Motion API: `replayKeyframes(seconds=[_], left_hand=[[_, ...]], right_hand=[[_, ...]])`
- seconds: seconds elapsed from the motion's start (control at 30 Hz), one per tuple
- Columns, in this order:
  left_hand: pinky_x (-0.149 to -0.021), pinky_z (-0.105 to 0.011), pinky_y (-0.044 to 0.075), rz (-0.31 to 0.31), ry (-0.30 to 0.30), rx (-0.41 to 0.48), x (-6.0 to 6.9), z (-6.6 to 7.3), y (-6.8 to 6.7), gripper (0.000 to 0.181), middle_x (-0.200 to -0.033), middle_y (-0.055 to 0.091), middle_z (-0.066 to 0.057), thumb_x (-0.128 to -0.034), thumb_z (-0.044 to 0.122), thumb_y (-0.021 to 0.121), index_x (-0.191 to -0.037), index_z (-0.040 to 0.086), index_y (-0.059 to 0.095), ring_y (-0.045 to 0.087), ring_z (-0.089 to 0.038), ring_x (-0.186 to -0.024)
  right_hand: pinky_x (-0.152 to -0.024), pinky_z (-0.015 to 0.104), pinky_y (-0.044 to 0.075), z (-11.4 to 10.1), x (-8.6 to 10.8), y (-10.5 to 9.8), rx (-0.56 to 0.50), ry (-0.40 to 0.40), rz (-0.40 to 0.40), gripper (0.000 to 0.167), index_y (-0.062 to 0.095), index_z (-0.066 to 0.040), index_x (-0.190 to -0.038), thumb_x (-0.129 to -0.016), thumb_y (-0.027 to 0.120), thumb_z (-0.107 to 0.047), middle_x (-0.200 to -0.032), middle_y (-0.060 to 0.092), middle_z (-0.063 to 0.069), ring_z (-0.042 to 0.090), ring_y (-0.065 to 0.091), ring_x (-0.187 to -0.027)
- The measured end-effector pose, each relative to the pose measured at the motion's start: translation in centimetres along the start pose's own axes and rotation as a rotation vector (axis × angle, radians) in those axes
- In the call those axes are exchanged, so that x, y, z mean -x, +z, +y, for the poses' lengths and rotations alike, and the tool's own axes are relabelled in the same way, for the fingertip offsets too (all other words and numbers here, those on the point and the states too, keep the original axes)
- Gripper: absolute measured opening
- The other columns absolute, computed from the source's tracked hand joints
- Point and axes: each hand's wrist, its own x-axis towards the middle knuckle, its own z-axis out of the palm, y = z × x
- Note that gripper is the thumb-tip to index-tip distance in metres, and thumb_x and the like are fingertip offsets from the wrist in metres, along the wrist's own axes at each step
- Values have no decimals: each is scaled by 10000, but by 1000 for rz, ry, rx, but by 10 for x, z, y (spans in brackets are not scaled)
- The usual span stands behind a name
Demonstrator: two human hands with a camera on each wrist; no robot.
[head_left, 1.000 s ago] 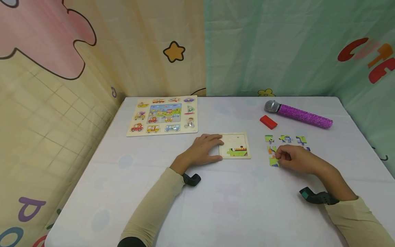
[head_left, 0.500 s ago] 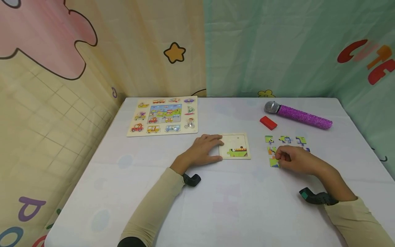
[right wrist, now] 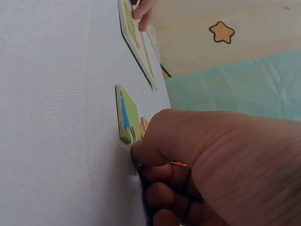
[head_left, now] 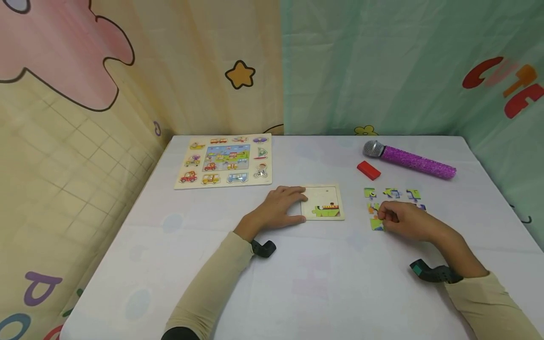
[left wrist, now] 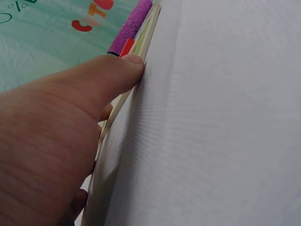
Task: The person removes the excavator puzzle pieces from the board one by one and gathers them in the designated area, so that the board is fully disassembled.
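Observation:
A small wooden puzzle board [head_left: 316, 197] lies flat, with green crocodile-like picture pieces [head_left: 326, 211] at its lower right. My left hand [head_left: 276, 208] rests at its left side, fingertips on the upper left edge and thumb [left wrist: 124, 70] against the lower left edge. To the right are several loose puzzle pieces in rows, including a green one [head_left: 413, 194]. My right hand [head_left: 405, 219] is over them with curled fingers, its thumb and index tip at the right edge of a green-and-blue puzzle piece [right wrist: 129, 113]. The hand hides some neighbouring pieces.
A larger picture puzzle board [head_left: 180, 182] with vehicles lies at the back left. A red block [head_left: 368, 170] and a purple glittery microphone [head_left: 416, 163] lie behind the loose pieces. Printed curtains stand close behind the white table [head_left: 314, 283].
Both hands keep their places on the board and among the pieces. The head view has shifted very slightly.

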Motion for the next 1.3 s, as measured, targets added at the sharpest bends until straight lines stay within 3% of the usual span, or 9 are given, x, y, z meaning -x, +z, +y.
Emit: replayKeyframes(seconds=[0.43, 0.73, 0.9, 1.0, 1.13, 1.3], left_hand=[[-1102, -450, 292, -4, -3, -3, 0, -1, 0, 578, -1612, 335, 33, -948, 500, 675, -1442, 231, 543, 312, -225, -1419], [-1099, -437, 296, 3, 13, 8, -1, -1, 0, 581, -1608, 342, 37, -946, 506, 674, -1441, 230, 545, 321, -219, -1413], [-1099, -444, 295, 10, 6, 15, 0, -2, 0, 576, -1606, 346, 34, -944, 504, 676, -1433, 230, 551, 322, -219, -1412], [-1098, -442, 294, 9, -1, 17, 1, -3, 1, 567, -1605, 347, 37, -944, 497, 679, -1430, 233, 554, 322, -215, -1411], [-1099, -440, 294, 9, 4, 20, 1, -2, 0, 562, -1600, 354, 43, -942, 489, 687, -1426, 235, 558, 325, -214, -1409], [-1104, -457, 292, 3, 11, 17, 1, 1, -3, 573, -1604, 347, 44, -946, 502, 676, -1434, 230, 551, 324, -223, -1415]], right_hand=[[-612, 269, 416, -1, -3, 1, 12, 27, -7, 208, 612, -119, -917, -832, 645, 68, -777, 511, -36, 161, 481, -741], [-600, 265, 420, -4, -7, -1, -20, -30, 57, 123, 616, -99, -961, -935, 669, 10, -787, 520, -34, 152, 485, -738], [-596, 267, 451, -27, -28, -1, 1, -63, 95, 84, 659, -62, -1024, -948, 691, -44, -795, 535, -23, 171, 499, -745], [-634, 289, 475, -45, -49, 5, 38, -94, 67, 137, 685, -56, -1082, -947, 699, -80, -839, 559, -29, 171, 512, -779], [-730, 347, 506, -63, -74, 22, 133, -183, 36, 207, 721, -64, -1115, -920, 740, -130, -915, 610, -26, 169, 545, -832], [-698, 370, 461, -67, -85, 40, 271, -227, 90, 242, 762, -82, -1088, -867, 793, -173, -986, 630, 17, 193, 543, -846]])
